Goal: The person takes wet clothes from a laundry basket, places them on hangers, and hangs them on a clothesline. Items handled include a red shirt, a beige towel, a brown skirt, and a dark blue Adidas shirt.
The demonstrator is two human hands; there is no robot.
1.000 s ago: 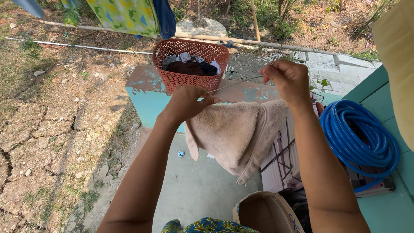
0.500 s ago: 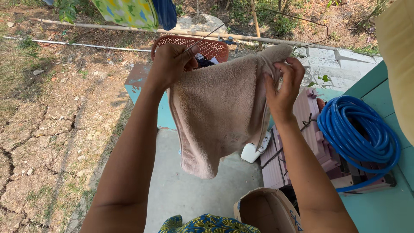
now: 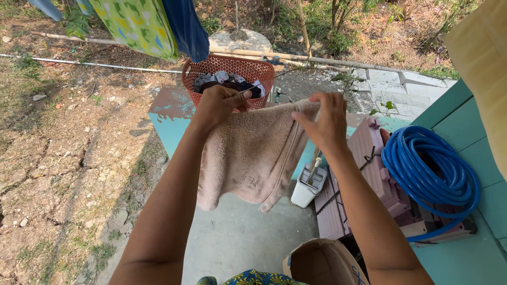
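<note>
Since half a second ago, both hands have been coming down from chest height, and the beige fluffy terry towel [image 3: 248, 153] is now hanging lower and spreading wider between them. The left hand [image 3: 219, 104] is closing its fingers on the towel's upper left corner, pinching the cloth. The right hand [image 3: 325, 122] is gripping the upper right edge, fingers curling over the fabric, palm facing down. The towel is draping in front of the red perforated plastic laundry basket [image 3: 228, 68], which is sitting on a turquoise concrete ledge [image 3: 169, 119] and holding dark and pale clothes. A coiled blue rubber hose [image 3: 430, 171] is lying to the right beside pink plastic panels [image 3: 369, 158]. A green patterned cloth [image 3: 137, 24] is hanging above, and an open brown cardboard box [image 3: 319, 261] is standing below.
</note>
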